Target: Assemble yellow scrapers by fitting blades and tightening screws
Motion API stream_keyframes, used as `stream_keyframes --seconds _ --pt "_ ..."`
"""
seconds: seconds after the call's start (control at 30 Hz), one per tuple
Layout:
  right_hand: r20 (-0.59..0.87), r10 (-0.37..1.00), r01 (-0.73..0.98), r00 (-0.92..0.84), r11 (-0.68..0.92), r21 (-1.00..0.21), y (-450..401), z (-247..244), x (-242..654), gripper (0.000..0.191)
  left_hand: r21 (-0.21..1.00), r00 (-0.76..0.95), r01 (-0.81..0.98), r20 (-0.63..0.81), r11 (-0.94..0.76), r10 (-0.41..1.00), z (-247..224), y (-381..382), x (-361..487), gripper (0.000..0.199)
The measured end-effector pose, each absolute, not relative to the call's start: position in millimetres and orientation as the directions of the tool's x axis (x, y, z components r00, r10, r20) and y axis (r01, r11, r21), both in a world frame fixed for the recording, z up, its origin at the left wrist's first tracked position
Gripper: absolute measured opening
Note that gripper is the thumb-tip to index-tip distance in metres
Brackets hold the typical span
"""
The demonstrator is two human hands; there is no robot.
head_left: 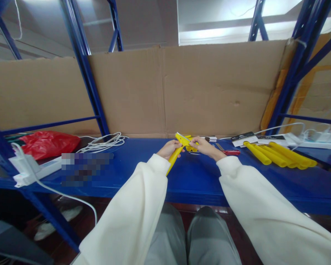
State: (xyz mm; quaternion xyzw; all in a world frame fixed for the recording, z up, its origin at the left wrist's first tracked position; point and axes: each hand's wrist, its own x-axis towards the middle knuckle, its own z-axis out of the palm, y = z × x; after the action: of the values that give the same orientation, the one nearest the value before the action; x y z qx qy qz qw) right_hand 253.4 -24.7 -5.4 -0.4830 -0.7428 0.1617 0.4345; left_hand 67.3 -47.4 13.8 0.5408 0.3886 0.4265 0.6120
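Observation:
Over the blue bench, I hold a yellow plastic scraper [174, 161], its flared head [183, 139] up and its long handle slanting down toward me. My left hand [170, 149] is closed around it just below the head. A pale strip shows along the head's upper edge. On the right side of the head, my right hand [203, 145] is closed in a pinch; whether a small part sits between its fingertips cannot be made out. Behind the hands lie more yellow pieces [192, 148], partly hidden. A red-handled tool [231, 152] lies just right of my right wrist.
Several yellow tubular handles [281, 156] lie at the right, beside black-and-white boxes [244, 138]. A coiled white cable [106, 142], red plastic bag [51, 142] and white power strip [48, 167] occupy the left. Cardboard [165, 92] and blue posts [84, 66] bound the back.

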Motion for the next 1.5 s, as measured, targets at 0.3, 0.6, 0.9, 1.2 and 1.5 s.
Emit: stream_keyframes --seconds 0.3,0.6,0.9,1.2,1.5 --pt "0.431 0.884 0.554 -0.182 0.454 -0.698 -26 -5 250 0.022 0.993 0.319 -0.092 -0.037 0.070 0.947 16 -51 69 0.016" --pt "0.382 0.909 0.504 -0.165 0.411 -0.759 -27 -7 251 0.020 0.997 0.333 -0.067 -0.017 0.041 0.943 10 -45 70 0.017" --pt "0.359 0.919 0.483 -0.165 0.393 -0.783 -29 -7 250 0.016 0.999 0.345 0.020 0.035 -0.045 0.938 8 -45 69 0.023" --pt "0.490 0.841 0.624 -0.228 0.513 -0.589 -24 -8 252 0.015 0.994 0.326 0.093 0.016 -0.049 0.945 6 -45 70 0.025" --pt "0.509 0.827 0.610 -0.237 0.535 -0.585 -16 -12 256 0.014 0.992 0.349 0.111 0.013 -0.055 0.937 7 -46 71 0.030"
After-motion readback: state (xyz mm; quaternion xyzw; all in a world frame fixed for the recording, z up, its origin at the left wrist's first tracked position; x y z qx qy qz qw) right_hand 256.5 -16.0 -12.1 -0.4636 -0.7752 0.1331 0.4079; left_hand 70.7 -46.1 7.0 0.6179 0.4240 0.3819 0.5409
